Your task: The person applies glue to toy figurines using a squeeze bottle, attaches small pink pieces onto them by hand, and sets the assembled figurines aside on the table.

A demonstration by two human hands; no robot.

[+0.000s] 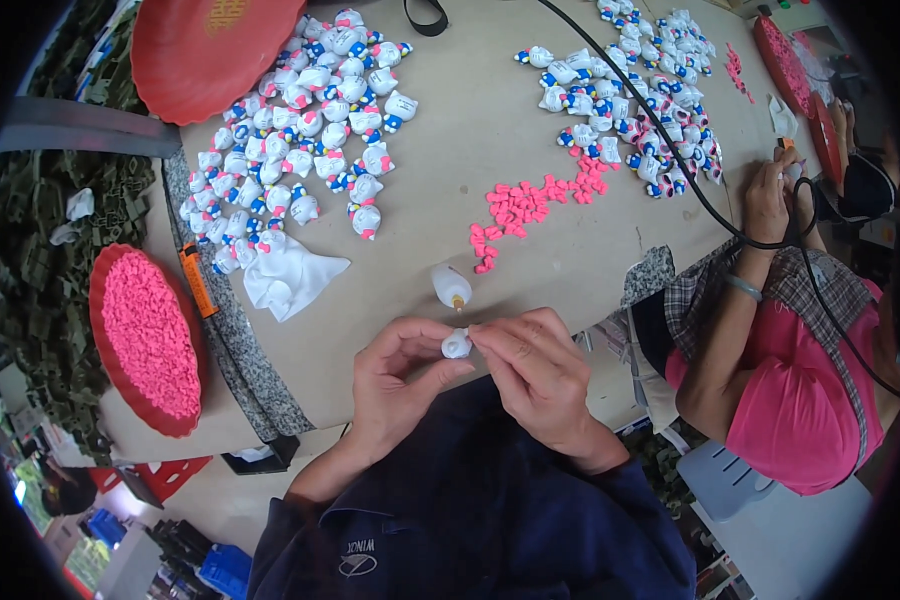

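Left hand (pixel 395 372) pinches white figurine (pixel 456 347); right hand (pixel 543 372): grip unclear. Squeeze bottle's (pixel 451 285) left: figurine heap (pixel 310 124), likely done; right: pink pieces (pixel 518 205) remain.

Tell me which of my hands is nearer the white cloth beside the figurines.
Left. Your left hand is right of the white cloth, closer to you; your right hand is farther right.

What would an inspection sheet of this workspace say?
Surface: tan table, speckled edge at left.
Job's things: white piece in hand, bottle just beyond; pink bits, figurines on table; pink-filled red tray at left.
Clutter: cloth by the left figurines, orange tool at the left edge.
Hands: left hand holds the white piece; right hand touches it.
Cables: black cable arcs at right; table contact unclear.
Surroundings: co-worker at right, green heap at left.
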